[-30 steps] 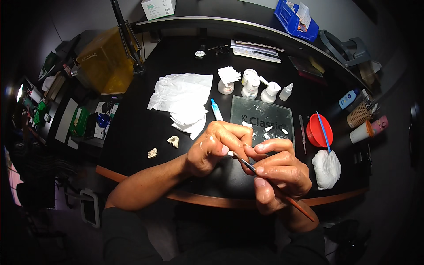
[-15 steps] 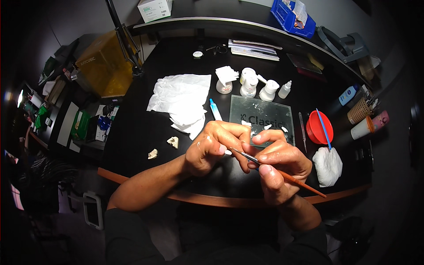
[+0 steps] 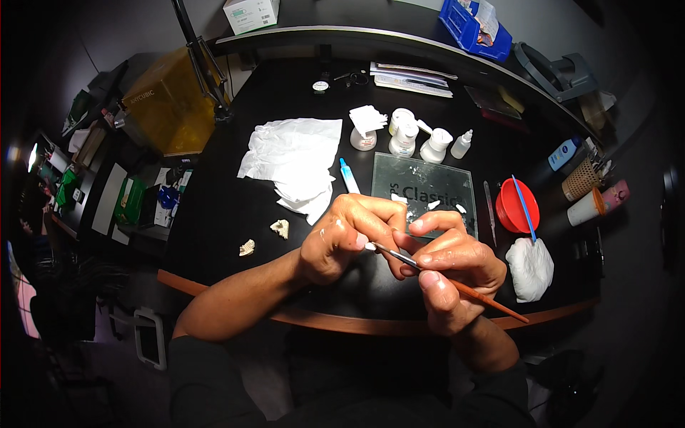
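Over the desk's near half, my left hand (image 3: 342,235) is closed on a small white piece (image 3: 369,246), pinched by the thumb. My right hand (image 3: 464,274) grips a fine brush (image 3: 471,292) with an orange-brown handle; its tip touches or nearly touches the white piece, and my fingers are close to those of my left. Behind both hands lies a glass slab (image 3: 432,178) with small white blobs on it. A blue-capped tube (image 3: 348,175) lies beside it, and two small cream cast pieces (image 3: 279,229) rest to the left.
Crumpled white paper (image 3: 285,157) and several white jars (image 3: 402,139) stand behind. At right are a red bowl (image 3: 515,203) bridged by a blue stick, white wadding (image 3: 529,274) and pen holders (image 3: 578,182). A yellow box (image 3: 160,114) and lamp arm (image 3: 208,78) are at left.
Since a second ago my right hand has shifted slightly right and the brush handle lies flatter. Over the last half second the brush tip has moved slightly at the white piece.
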`<control>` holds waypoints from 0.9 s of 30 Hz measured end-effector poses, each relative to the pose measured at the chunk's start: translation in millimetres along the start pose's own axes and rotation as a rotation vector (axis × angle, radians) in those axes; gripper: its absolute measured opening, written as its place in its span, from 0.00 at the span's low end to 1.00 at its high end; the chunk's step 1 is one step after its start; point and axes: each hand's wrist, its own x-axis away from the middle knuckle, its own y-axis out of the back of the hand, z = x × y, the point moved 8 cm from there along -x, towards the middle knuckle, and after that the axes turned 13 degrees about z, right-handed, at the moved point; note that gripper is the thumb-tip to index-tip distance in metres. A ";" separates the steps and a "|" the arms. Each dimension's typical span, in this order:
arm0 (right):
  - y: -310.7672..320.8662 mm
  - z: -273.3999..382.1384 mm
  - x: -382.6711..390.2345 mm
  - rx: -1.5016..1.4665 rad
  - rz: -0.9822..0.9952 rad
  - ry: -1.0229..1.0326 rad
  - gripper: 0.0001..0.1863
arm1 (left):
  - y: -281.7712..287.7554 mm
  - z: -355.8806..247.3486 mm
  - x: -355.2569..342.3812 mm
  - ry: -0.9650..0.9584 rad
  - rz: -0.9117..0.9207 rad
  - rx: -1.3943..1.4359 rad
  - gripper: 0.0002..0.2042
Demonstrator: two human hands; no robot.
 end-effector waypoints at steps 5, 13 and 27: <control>-0.2 -0.5 -0.3 -0.011 0.011 0.005 0.11 | 0.1 0.0 0.4 0.008 0.005 -0.022 0.29; -1.0 -0.5 0.7 -0.031 0.005 0.018 0.10 | -0.8 -1.9 -0.2 0.001 0.022 -0.021 0.28; -8.1 22.7 -1.7 0.367 0.079 0.133 0.13 | -5.2 4.5 3.0 0.022 -0.009 0.092 0.29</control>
